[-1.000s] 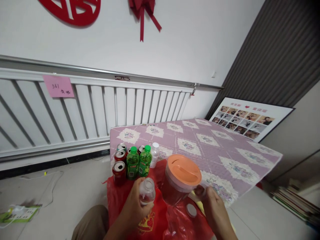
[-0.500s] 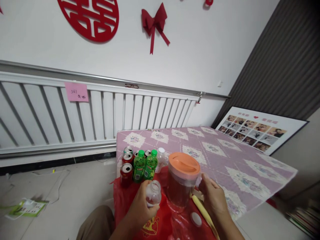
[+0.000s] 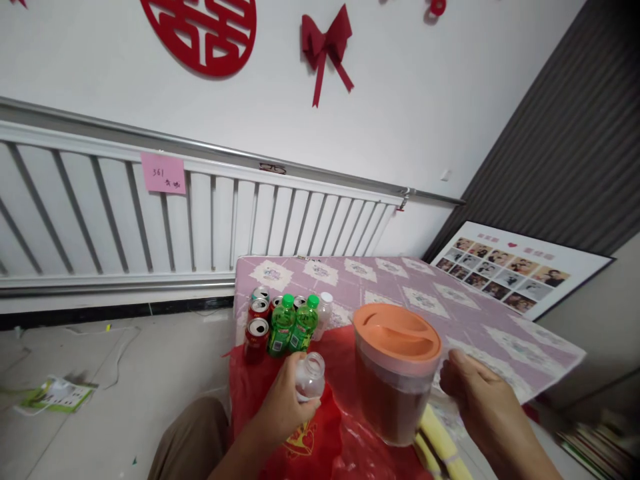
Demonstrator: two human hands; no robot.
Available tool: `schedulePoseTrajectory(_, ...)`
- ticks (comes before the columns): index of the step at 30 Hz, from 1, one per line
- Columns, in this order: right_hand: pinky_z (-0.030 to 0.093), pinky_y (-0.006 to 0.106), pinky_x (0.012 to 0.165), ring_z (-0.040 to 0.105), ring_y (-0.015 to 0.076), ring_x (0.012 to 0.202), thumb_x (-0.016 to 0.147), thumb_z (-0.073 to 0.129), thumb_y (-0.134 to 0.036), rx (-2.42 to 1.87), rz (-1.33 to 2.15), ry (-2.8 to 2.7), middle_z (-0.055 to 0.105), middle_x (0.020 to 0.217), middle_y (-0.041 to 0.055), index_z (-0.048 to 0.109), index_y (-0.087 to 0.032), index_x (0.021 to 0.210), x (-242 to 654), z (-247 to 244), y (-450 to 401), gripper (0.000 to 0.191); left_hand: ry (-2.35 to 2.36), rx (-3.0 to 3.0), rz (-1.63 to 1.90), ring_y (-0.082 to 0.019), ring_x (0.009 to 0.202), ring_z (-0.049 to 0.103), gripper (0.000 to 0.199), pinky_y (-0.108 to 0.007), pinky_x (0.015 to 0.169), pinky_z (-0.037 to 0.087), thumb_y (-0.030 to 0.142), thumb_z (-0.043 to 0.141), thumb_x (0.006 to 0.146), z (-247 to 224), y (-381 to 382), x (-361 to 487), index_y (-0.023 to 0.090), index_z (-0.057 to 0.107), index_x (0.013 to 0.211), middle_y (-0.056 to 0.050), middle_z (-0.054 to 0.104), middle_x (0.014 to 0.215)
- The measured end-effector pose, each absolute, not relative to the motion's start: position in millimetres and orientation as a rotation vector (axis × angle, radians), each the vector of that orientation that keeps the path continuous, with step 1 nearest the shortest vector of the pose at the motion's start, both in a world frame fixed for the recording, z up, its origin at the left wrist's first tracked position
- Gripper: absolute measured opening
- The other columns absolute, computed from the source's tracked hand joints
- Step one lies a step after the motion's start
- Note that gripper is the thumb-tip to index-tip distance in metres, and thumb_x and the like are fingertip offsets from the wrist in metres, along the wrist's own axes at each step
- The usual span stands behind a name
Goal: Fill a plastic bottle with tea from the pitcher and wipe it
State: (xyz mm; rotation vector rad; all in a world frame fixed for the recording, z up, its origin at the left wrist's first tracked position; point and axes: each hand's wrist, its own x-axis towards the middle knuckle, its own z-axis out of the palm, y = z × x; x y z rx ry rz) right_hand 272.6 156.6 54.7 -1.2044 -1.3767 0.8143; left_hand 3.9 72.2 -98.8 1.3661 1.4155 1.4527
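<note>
My left hand is wrapped round a small clear plastic bottle, its uncapped mouth tilted up and toward the right. The bottle looks to have little or nothing in it. To its right, a clear pitcher with an orange lid holds brown liquid. My right hand is closed round the pitcher's handle, which the fingers mostly hide. Below the pitcher lies a red plastic sheet over part of the table, and a yellow folded cloth-like thing shows beside its base.
Two green-capped bottles, several open drink cans and a white-capped clear bottle stand at the table's left side. A patterned cloth covers the table. Behind are a white radiator and a leaning photo board.
My right hand has brought the pitcher closer and to the right, so it looks larger. My left hand keeps the bottle in nearly the same place. The view has shifted slightly.
</note>
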Motion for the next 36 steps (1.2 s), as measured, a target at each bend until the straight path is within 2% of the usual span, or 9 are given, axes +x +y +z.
schedulePoseTrajectory(4, 0.029, 0.024, 0.046, 0.029, 0.0096, 0.051, 0.07, 0.069, -0.068, -1.259, 0.95, -1.366, 0.034, 0.054, -0.0073, 0.044, -0.021, 0.054, 278.7, 55.7, 148.4, 0.056, 1.421, 1.368, 1.442, -0.028, 0.122, 0.053, 0.077, -0.04, 0.106, 0.04, 0.008, 0.07, 0.061, -95.6, 72.6, 3.5, 0.017, 0.041, 0.132, -0.014, 0.054, 0.133)
schedulePoseTrajectory(15, 0.027, 0.025, 0.047, 0.028, 0.011, 0.052, 0.065, 0.065, -0.075, -1.389, 0.925, -1.578, 0.032, 0.054, -0.0065, 0.042, -0.022, 0.052, 267.0, 74.4, 127.3, 0.059, 1.387, 1.4, 1.505, -0.027, 0.12, 0.054, 0.077, -0.039, 0.105, 0.041, 0.008, 0.072, 0.062, -101.7, 74.8, 2.3, 0.018, 0.042, 0.131, -0.012, 0.054, 0.13)
schedulePoseTrajectory(25, 0.03, 0.025, 0.049, 0.033, 0.0129, 0.055, 0.066, 0.065, -0.072, -1.462, 0.787, -1.711, 0.038, 0.055, -0.0042, 0.051, -0.021, 0.052, 257.1, 82.9, 128.1, 0.055, 1.382, 1.394, 1.525, -0.028, 0.125, 0.05, 0.079, -0.041, 0.109, 0.037, 0.008, 0.074, 0.061, -105.7, 76.7, 2.8, 0.019, 0.041, 0.132, -0.013, 0.052, 0.134)
schedulePoseTrajectory(36, 0.034, 0.026, 0.046, 0.038, 0.0133, 0.051, 0.06, 0.069, -0.071, -1.452, 0.829, -1.725, 0.049, 0.051, -0.0014, 0.06, -0.021, 0.05, 246.5, 89.4, 128.8, 0.052, 1.374, 1.397, 1.533, -0.028, 0.123, 0.052, 0.079, -0.041, 0.107, 0.04, 0.011, 0.075, 0.062, -107.6, 78.2, 2.9, 0.02, 0.041, 0.133, -0.012, 0.052, 0.134)
